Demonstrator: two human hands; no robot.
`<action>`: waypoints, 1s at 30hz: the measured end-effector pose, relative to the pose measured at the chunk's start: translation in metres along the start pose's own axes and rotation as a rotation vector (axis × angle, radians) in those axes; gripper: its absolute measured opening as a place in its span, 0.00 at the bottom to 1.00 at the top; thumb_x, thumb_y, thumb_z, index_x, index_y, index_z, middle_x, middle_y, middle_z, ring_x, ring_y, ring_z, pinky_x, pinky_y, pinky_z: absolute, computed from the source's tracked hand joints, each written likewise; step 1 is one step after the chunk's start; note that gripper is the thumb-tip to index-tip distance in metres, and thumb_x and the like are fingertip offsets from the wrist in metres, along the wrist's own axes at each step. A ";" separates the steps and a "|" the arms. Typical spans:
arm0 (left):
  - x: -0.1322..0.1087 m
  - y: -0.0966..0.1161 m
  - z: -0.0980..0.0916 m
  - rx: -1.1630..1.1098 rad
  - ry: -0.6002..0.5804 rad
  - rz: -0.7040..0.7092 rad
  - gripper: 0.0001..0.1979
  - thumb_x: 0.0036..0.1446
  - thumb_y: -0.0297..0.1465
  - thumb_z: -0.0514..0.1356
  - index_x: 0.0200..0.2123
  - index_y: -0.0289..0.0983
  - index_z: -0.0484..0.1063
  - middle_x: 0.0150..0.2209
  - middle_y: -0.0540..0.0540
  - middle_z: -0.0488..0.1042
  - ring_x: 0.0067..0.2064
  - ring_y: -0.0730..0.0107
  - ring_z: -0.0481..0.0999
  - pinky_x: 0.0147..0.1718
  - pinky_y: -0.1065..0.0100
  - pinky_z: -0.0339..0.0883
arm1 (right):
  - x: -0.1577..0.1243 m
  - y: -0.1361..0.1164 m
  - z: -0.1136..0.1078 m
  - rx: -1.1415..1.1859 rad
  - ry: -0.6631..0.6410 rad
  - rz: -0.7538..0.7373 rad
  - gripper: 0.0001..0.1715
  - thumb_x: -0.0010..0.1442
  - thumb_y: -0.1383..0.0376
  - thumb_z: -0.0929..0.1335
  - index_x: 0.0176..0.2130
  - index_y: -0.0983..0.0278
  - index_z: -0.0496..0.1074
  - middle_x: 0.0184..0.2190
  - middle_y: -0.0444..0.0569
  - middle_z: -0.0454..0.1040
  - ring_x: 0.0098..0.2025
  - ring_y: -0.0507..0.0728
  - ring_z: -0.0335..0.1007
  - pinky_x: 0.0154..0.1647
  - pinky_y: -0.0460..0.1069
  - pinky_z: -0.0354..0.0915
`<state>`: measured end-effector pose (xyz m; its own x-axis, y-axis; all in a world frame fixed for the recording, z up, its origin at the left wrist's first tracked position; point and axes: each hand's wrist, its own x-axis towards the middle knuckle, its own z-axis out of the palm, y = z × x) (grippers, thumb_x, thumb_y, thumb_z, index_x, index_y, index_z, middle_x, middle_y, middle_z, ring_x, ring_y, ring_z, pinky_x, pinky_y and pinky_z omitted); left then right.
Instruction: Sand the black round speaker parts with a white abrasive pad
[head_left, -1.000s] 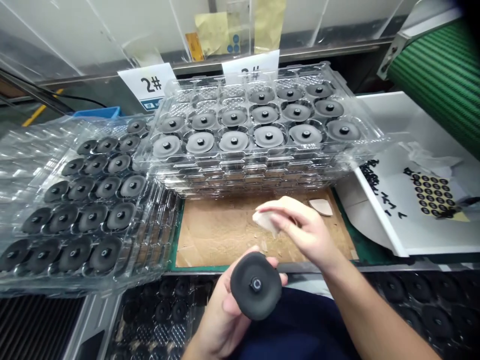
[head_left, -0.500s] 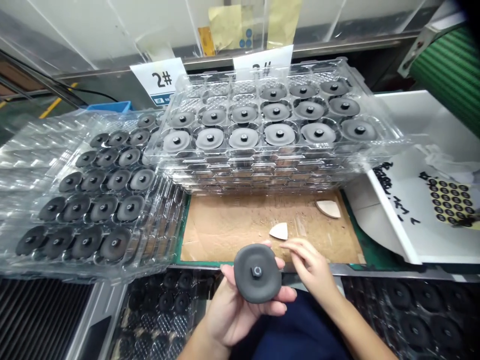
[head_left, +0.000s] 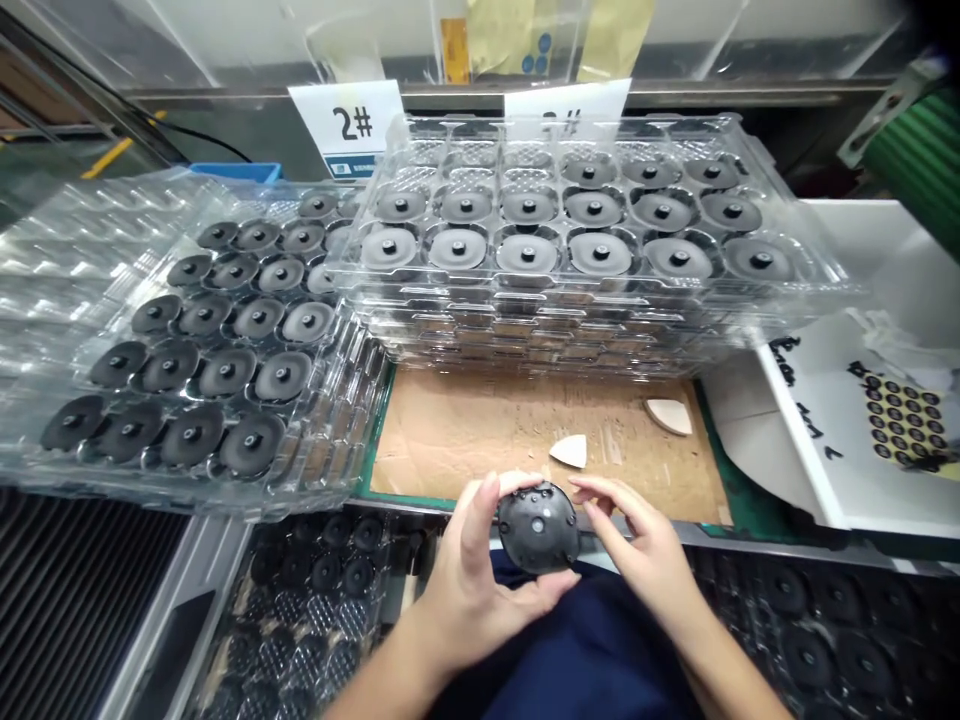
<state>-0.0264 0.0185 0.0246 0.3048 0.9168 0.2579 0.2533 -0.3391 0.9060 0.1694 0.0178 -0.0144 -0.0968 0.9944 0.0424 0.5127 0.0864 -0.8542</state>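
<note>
A round black disc part (head_left: 538,527) is held low in the middle, over my lap. Its studded underside faces up. My left hand (head_left: 469,585) grips it from the left and below, fingers curled round its edge. My right hand (head_left: 645,555) touches its right edge with the fingertips. Just beyond the hands, two white wedge-shaped pieces (head_left: 570,450) (head_left: 669,415) lie on a brown cardboard pad (head_left: 450,435).
A stack of clear blister trays (head_left: 795,300) with grey discs stands behind the pad. Another clear tray (head_left: 352,400) of dark discs lies at the left. A white box (head_left: 802,440) with a sheet of black dots sits at right. More black parts lie below the bench edge.
The white wedge that my right hand held was laid on the cardboard pad. The disc was turned over, studded side up, and my right hand came to its edge. The view shifted.
</note>
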 end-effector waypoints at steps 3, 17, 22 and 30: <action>-0.006 -0.003 -0.006 0.008 0.016 -0.039 0.55 0.49 0.25 0.65 0.61 0.61 0.25 0.54 0.43 0.63 0.54 0.58 0.67 0.52 0.52 0.61 | 0.000 -0.014 -0.003 -0.016 -0.058 -0.081 0.18 0.61 0.68 0.63 0.50 0.59 0.68 0.35 0.47 0.74 0.31 0.53 0.69 0.35 0.48 0.68; -0.042 -0.017 -0.042 -0.095 0.117 -0.305 0.48 0.48 0.33 0.66 0.63 0.56 0.37 0.55 0.45 0.67 0.56 0.58 0.66 0.55 0.57 0.57 | 0.023 -0.046 0.031 -0.129 -0.268 -0.496 0.22 0.62 0.57 0.65 0.55 0.55 0.66 0.40 0.49 0.74 0.39 0.55 0.71 0.39 0.47 0.68; -0.031 -0.020 -0.046 -0.407 0.128 -0.529 0.23 0.47 0.46 0.62 0.44 0.40 0.75 0.41 0.42 0.77 0.42 0.58 0.74 0.44 0.63 0.64 | 0.026 -0.052 0.036 -0.078 -0.213 -0.438 0.18 0.65 0.54 0.60 0.38 0.60 0.74 0.25 0.46 0.73 0.26 0.53 0.68 0.28 0.46 0.63; -0.004 -0.002 -0.073 -0.368 0.002 -0.541 0.24 0.47 0.51 0.60 0.18 0.36 0.77 0.19 0.45 0.74 0.25 0.67 0.70 0.28 0.68 0.63 | 0.025 -0.045 0.026 -0.004 -0.288 -0.404 0.33 0.67 0.49 0.49 0.34 0.62 0.72 0.24 0.47 0.72 0.27 0.53 0.68 0.28 0.46 0.60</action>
<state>-0.0953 0.0312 0.0465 0.2206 0.9384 -0.2661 0.0397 0.2640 0.9637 0.1218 0.0367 0.0115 -0.5201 0.8241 0.2244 0.3890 0.4625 -0.7967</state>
